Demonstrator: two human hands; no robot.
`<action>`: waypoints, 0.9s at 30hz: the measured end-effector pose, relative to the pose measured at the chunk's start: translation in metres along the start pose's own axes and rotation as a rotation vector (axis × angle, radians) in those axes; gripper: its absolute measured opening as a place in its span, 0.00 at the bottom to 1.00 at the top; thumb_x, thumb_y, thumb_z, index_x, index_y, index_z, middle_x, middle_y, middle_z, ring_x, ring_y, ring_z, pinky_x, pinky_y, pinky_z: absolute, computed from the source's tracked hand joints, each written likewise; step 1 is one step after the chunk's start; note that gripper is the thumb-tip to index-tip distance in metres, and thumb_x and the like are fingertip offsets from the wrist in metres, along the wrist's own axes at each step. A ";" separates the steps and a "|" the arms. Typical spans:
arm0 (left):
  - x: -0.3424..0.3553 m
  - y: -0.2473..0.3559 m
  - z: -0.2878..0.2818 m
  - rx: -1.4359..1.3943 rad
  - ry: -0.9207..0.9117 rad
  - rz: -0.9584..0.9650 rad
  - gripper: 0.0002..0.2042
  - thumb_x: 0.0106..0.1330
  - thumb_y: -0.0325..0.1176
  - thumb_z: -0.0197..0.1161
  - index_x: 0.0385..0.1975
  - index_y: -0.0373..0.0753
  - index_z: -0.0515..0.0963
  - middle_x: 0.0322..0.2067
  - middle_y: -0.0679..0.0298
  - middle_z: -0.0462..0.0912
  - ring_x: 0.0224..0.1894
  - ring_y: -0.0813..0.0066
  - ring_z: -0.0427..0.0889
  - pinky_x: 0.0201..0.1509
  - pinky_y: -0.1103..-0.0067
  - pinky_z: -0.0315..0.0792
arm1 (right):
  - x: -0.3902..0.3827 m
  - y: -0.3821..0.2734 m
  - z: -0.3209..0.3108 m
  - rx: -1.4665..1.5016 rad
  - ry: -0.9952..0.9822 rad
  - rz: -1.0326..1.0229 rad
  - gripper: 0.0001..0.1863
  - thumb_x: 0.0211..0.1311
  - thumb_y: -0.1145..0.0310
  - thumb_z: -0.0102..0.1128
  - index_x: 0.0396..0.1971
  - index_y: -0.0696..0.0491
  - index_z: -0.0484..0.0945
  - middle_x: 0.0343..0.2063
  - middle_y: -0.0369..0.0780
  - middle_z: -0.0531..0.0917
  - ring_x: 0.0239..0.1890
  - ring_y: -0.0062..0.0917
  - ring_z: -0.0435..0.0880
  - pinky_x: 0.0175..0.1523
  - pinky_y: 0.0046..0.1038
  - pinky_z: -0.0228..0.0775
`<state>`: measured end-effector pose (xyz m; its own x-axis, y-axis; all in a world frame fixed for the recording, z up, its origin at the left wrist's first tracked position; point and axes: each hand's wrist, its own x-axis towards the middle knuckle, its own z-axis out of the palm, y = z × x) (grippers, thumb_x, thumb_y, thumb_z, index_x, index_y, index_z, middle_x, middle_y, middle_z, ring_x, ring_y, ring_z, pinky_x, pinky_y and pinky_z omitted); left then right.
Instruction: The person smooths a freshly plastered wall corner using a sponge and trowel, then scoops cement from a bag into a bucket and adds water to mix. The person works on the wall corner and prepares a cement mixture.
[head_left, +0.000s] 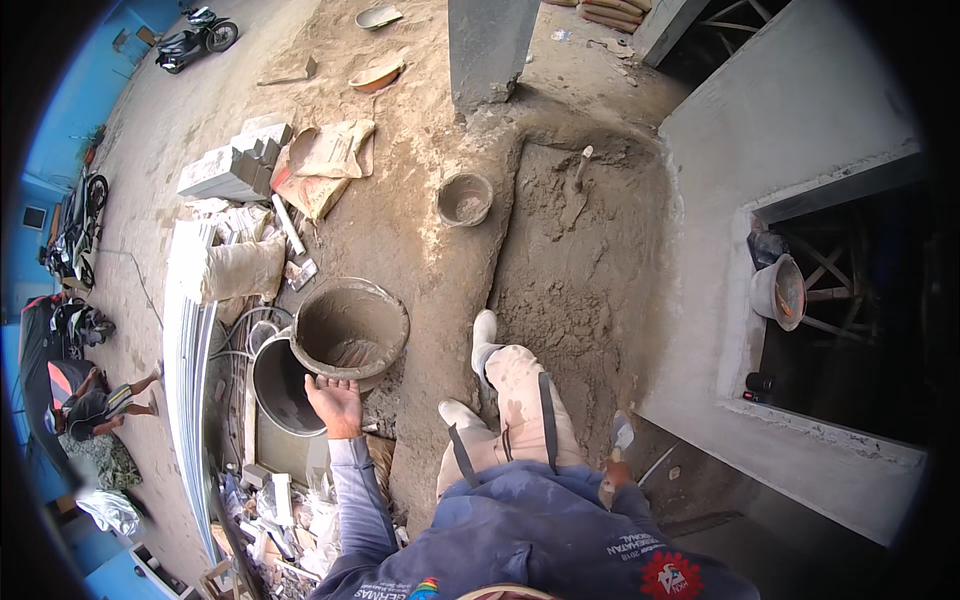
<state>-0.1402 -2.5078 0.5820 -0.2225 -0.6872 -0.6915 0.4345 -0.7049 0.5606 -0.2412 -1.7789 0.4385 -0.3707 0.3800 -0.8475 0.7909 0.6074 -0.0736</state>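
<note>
My left hand lies palm up against the near side of a large mud-coated bucket, its fingers stretched toward the rim. That bucket has some wet grey residue inside and overlaps a second dark bucket to its left. My right hand, low beside my right hip, is closed round what looks like a trowel with a pale blade; part of its grip is hidden. Ahead of my boots spreads a bed of wet grey mortar, with another trowel lying at its far end.
A small bucket stands by the mortar's left edge. To the right rises a plastered wall with a bucket in its opening. A concrete column stands ahead. Rubble and metal strips lie left; a person is beyond.
</note>
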 end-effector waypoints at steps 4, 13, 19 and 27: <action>0.055 0.014 0.094 -0.001 -0.046 -0.014 0.29 0.83 0.59 0.46 0.70 0.42 0.68 0.65 0.64 0.75 0.63 0.66 0.75 0.67 0.65 0.70 | -0.008 -0.075 0.052 0.267 -0.230 0.121 0.20 0.76 0.57 0.66 0.49 0.62 0.82 0.27 0.46 0.81 0.27 0.38 0.82 0.26 0.46 0.67; 0.128 0.002 0.384 0.130 -0.136 -0.021 0.28 0.84 0.56 0.45 0.74 0.44 0.68 0.74 0.63 0.71 0.72 0.58 0.72 0.75 0.55 0.68 | -0.040 -0.463 0.047 0.357 -0.297 -0.312 0.26 0.78 0.44 0.61 0.42 0.57 0.78 0.26 0.36 0.78 0.23 0.26 0.78 0.28 0.34 0.71; 0.140 -0.014 0.591 0.218 -0.318 -0.047 0.27 0.86 0.53 0.42 0.74 0.42 0.69 0.74 0.57 0.74 0.74 0.56 0.72 0.77 0.53 0.67 | -0.187 -0.728 -0.073 0.863 -0.505 -0.534 0.19 0.79 0.48 0.62 0.43 0.49 0.73 0.25 0.28 0.72 0.20 0.12 0.69 0.24 0.21 0.60; 0.197 -0.103 0.803 0.236 -0.709 -0.249 0.19 0.86 0.45 0.49 0.64 0.43 0.78 0.63 0.67 0.85 0.65 0.65 0.83 0.73 0.59 0.74 | -0.124 -0.888 -0.103 0.589 -0.030 -0.580 0.22 0.80 0.50 0.59 0.49 0.56 0.72 0.27 0.35 0.77 0.20 0.19 0.75 0.23 0.28 0.68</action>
<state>-0.9303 -2.7118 0.7535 -0.8272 -0.3966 -0.3981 0.1200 -0.8167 0.5644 -0.9483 -2.2935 0.6630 -0.7922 0.0944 -0.6029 0.6064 0.2328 -0.7603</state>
